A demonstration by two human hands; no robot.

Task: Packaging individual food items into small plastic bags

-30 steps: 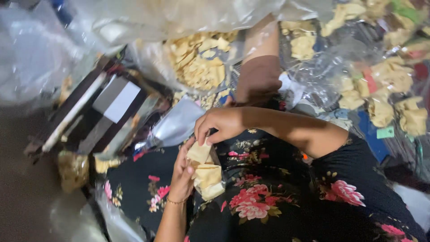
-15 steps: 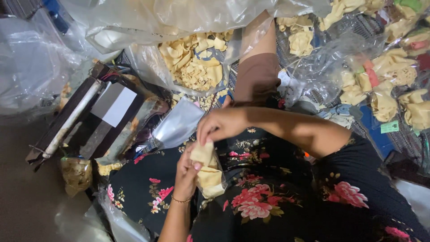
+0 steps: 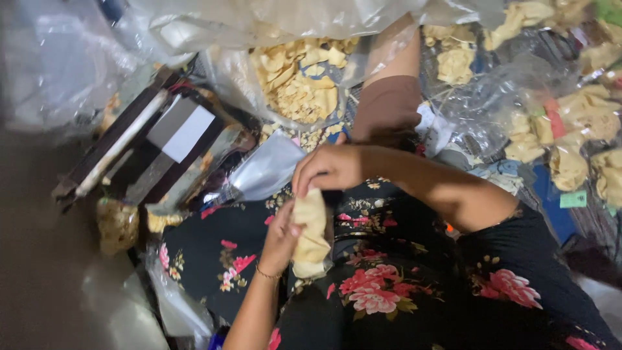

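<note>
Small clear bag of pale crackers (image 3: pixel 311 236) over floral lap, left hand (image 3: pixel 280 238) clasping its side, right hand (image 3: pixel 327 167) pinching its top. Silver pouch (image 3: pixel 264 170) just above-left; green tag (image 3: pixel 573 198) far right.

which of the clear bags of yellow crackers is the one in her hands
The small packed bag over her lap, gripped by the left hand and right hand. The big open bag and the filled bags lie untouched farther out.

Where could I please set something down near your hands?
Bare floor lies left of the dark box. It is crowded ahead: the open bag of chips and packed bags at the right.
</note>
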